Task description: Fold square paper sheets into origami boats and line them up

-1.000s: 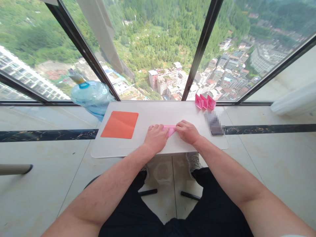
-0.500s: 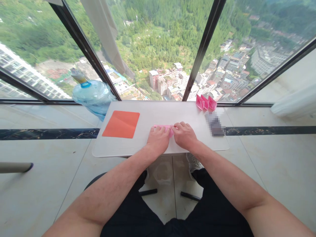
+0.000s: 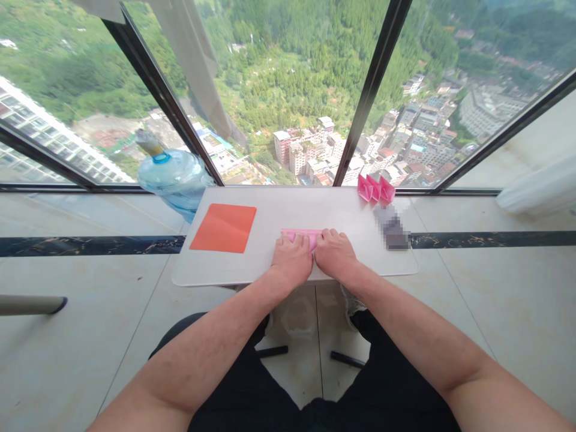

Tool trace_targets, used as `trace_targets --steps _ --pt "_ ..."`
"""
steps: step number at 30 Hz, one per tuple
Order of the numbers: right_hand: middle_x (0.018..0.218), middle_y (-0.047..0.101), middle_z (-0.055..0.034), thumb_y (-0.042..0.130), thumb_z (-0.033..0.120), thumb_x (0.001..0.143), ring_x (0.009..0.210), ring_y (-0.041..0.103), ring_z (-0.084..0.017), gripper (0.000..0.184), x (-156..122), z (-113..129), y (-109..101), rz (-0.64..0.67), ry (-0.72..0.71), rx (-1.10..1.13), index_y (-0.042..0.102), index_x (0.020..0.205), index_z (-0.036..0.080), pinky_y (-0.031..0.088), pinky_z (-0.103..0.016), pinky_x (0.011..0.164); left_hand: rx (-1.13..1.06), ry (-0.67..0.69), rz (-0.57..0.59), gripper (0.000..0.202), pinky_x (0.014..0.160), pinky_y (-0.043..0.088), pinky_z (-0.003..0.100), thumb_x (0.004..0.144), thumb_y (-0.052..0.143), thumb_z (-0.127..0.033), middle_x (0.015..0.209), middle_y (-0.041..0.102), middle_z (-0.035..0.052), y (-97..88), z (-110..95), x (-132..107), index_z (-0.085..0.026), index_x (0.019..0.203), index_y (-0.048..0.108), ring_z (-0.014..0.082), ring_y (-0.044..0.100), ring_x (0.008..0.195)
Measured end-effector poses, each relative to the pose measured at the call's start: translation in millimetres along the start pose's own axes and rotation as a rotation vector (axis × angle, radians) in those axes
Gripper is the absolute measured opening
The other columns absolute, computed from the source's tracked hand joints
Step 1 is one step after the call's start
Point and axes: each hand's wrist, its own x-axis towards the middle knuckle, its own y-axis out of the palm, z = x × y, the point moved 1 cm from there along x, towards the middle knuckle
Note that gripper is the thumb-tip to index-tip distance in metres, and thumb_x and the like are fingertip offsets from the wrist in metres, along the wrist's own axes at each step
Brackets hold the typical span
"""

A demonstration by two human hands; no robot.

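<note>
A piece of pink paper, folded along its far edge, lies on the white table in front of me. My left hand presses on its left part with fingers bent and close together. On the right end, my right hand grips the paper, its curled fingers near those of the left hand. Both palms hide the near part of the sheet. Orange paper rests flat to the left. Several pink folded paper shapes stand at the far right corner.
A blurred dark object lies at the table's right side. Behind the far left corner stands a large blue water bottle. Tall windows rise beyond the table. A pole-like leg shows at the far left above the tiled floor.
My right hand has shifted slightly along the pink paper's right end, and more of the folded far edge shows. The whole view has moved a little.
</note>
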Motion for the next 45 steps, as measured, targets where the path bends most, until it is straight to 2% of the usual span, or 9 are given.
trace_targets --steps 9,16,23,26,29,32,34,39,45 --pt "0.115 0.060 -0.0180 0.043 0.023 0.096 0.103 0.054 -0.031 0.040 3 -6 -1 0.019 -0.003 0.004 0.058 0.133 0.021 0.038 -0.041 0.082 0.013 -0.037 0.033 0.053 0.097 0.037 0.051 0.095 0.043 -0.037 0.132 0.057 0.0238 -5.2 2 2 -0.017 0.144 0.051 0.0406 0.051 0.124" --pt "0.114 0.063 -0.0205 0.040 0.016 0.093 0.101 0.055 -0.030 0.036 0 -18 -11 0.079 0.021 -0.024 0.065 0.118 0.009 0.039 -0.042 0.082 0.116 -0.118 0.139 0.076 0.104 0.031 0.051 0.093 0.042 -0.057 0.137 0.054 0.0319 -9.8 11 2 -0.003 0.146 0.047 0.0443 0.047 0.130" --pt "0.113 0.064 -0.0201 0.043 0.019 0.091 0.103 0.057 -0.029 0.033 4 -29 -17 0.162 0.082 -0.007 0.072 0.106 0.012 0.040 -0.042 0.086 0.077 -0.204 0.164 0.090 0.108 0.031 0.050 0.088 0.045 -0.065 0.143 0.048 0.0351 -10.8 16 7 0.008 0.140 0.047 0.0432 0.044 0.133" --pt "0.110 0.065 -0.0190 0.045 0.023 0.091 0.103 0.058 -0.029 0.032 9 -28 -17 0.140 0.137 0.030 0.072 0.104 0.013 0.042 -0.040 0.088 0.043 -0.219 0.105 0.092 0.111 0.030 0.050 0.085 0.051 -0.065 0.153 0.038 0.0328 -10.0 16 10 0.005 0.145 0.043 0.0417 0.035 0.142" --pt "0.114 0.065 -0.0166 0.048 0.022 0.090 0.108 0.057 -0.028 0.031 13 -28 -16 0.062 0.164 0.095 0.070 0.112 0.016 0.043 -0.038 0.092 -0.014 -0.104 0.000 0.078 0.111 0.033 0.047 0.085 0.058 -0.055 0.153 0.043 0.0239 -10.8 17 13 -0.007 0.146 0.046 0.0364 0.038 0.141" --pt "0.123 0.064 -0.0140 0.053 0.019 0.087 0.115 0.055 -0.027 0.039 17 -32 -11 0.014 0.136 0.187 0.065 0.124 0.018 0.043 -0.036 0.097 -0.071 0.041 -0.018 0.048 0.105 0.040 0.045 0.088 0.057 -0.044 0.127 0.065 0.0189 -11.0 19 17 -0.012 0.124 0.064 0.0329 0.056 0.122" --pt "0.126 0.065 -0.0126 0.055 0.018 0.086 0.118 0.055 -0.027 0.044 20 -39 -6 0.016 0.128 0.248 0.064 0.129 0.019 0.042 -0.036 0.100 -0.089 0.080 -0.007 0.037 0.101 0.044 0.044 0.090 0.054 -0.039 0.109 0.070 0.0174 -10.3 21 20 -0.012 0.111 0.069 0.0313 0.062 0.109" --pt "0.133 0.064 -0.0106 0.056 0.012 0.080 0.122 0.056 -0.022 0.056 25 -58 4 0.005 0.138 0.422 0.060 0.136 0.016 0.041 -0.032 0.106 -0.084 0.083 0.014 0.031 0.089 0.051 0.042 0.091 0.048 -0.027 0.102 0.070 0.0183 -9.1 20 25 -0.009 0.103 0.070 0.0312 0.065 0.102" --pt "0.126 0.069 -0.0091 0.063 0.016 0.075 0.106 0.066 -0.020 0.056 29 -62 6 -0.051 0.236 0.643 0.064 0.131 0.016 0.048 -0.032 0.101 -0.143 0.008 0.036 0.027 0.081 0.052 0.039 0.090 0.044 -0.021 0.090 0.072 0.0150 -14.1 17 25 -0.012 0.094 0.069 0.0298 0.070 0.092"
